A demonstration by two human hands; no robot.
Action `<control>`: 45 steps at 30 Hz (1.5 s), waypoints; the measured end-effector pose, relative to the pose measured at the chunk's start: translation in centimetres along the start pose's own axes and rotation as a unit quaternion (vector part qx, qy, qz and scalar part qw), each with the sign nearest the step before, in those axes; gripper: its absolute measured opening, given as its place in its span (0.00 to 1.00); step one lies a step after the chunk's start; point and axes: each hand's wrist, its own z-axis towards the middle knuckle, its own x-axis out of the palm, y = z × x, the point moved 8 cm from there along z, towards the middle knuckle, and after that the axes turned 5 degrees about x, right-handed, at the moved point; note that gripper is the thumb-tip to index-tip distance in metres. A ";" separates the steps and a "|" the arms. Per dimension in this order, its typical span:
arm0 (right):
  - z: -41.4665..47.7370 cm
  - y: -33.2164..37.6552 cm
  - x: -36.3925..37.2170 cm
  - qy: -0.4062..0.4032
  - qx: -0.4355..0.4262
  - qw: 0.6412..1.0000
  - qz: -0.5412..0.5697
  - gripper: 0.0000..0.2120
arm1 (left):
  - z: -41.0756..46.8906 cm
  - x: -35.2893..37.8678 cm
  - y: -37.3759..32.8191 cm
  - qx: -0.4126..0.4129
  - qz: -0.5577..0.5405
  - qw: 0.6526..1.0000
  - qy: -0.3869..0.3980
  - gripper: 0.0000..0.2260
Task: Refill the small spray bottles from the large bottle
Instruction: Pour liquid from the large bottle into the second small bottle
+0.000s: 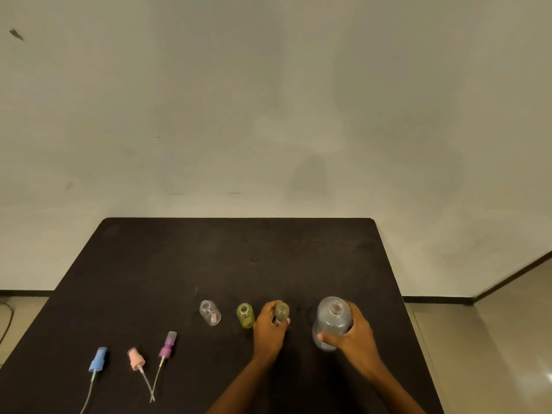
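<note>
Three small uncapped bottles stand in a row on the black table point(179, 258). The clear one point(210, 312) is leftmost, a yellow-green one point(245, 315) stands beside it, and my left hand point(268, 328) grips a darker green one point(282, 312). To the right, my right hand point(352, 333) wraps around the large clear bottle point(331, 319), which stands upright with its mouth open. Three spray heads with dip tubes lie at the front left: blue point(98, 359), pink point(136, 358) and purple point(167, 345).
The table's far half is bare, and it stands against a plain pale wall point(268, 100). Tiled floor point(507, 339) shows past the right edge. A cable point(7, 318) lies on the floor at the far left.
</note>
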 end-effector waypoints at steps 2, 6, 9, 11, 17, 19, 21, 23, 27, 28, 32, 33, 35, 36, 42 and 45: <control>-0.3 0.3 0.2 0.005 -0.006 1.000 0.000 0.35 | -0.1 -0.1 0.2 -0.012 0.000 1.000 0.000 0.19; -0.8 0.5 0.6 0.017 -0.001 1.000 0.006 0.34 | -1.3 0.0 0.5 -0.042 0.019 0.999 -0.003 0.30; -1.0 0.8 0.7 0.007 -0.004 1.000 0.006 0.35 | -3.7 -0.9 0.9 -0.057 0.008 0.997 -0.051 0.25; -1.3 1.3 1.0 0.006 -0.006 1.000 0.004 0.35 | -5.2 -2.3 1.0 -0.061 -0.011 0.992 -0.107 0.19; -2.2 1.7 1.5 0.001 -0.021 1.000 0.010 0.36 | -4.7 -6.8 0.2 -0.078 0.000 0.967 -0.243 0.27; -2.5 1.9 1.5 -0.004 -0.028 1.000 0.013 0.35 | -3.5 -7.2 0.1 -0.094 0.037 0.968 -0.231 0.32; -2.8 2.2 1.2 -0.013 -0.039 0.999 0.017 0.35 | -2.1 -7.3 0.6 -0.100 0.045 0.972 -0.209 0.30; -3.0 2.5 1.0 -0.020 -0.049 0.998 0.020 0.34 | -1.0 -7.3 1.0 -0.085 0.032 0.976 -0.197 0.21; -3.2 3.3 0.1 -0.036 -0.069 0.997 0.021 0.34 | -0.3 -7.8 0.5 -0.049 -0.026 0.981 -0.187 0.16; -3.3 3.8 -0.2 -0.041 -0.071 0.996 0.021 0.34 | -0.2 -7.9 -0.3 -0.034 -0.048 0.981 -0.184 0.15; -3.8 7.1 -1.6 -0.053 -0.093 0.994 0.036 0.33 | -0.3 -9.2 -6.1 0.059 -0.112 0.978 -0.165 0.12; -4.0 8.4 -2.0 -0.054 -0.106 0.992 0.037 0.32 | -0.5 -9.9 -8.0 0.085 -0.117 0.975 -0.166 0.12; -4.6 11.0 -2.9 -0.062 -0.131 0.988 0.045 0.31 | -1.0 -11.4 -12.2 0.131 -0.133 0.968 -0.166 0.13; -5.0 12.6 -3.3 -0.068 -0.146 0.986 0.047 0.30 | -1.3 -12.0 -14.2 0.149 -0.145 0.965 -0.158 0.14; -9.3 22.6 -5.6 -0.106 -0.251 0.961 0.052 0.32 | -4.0 -15.2 -26.2 0.208 -0.188 0.959 -0.038 0.19; -11.7 27.5 -6.5 -0.135 -0.305 0.942 0.040 0.31 | -6.1 -17.4 -31.6 0.262 -0.162 0.951 -0.021 0.18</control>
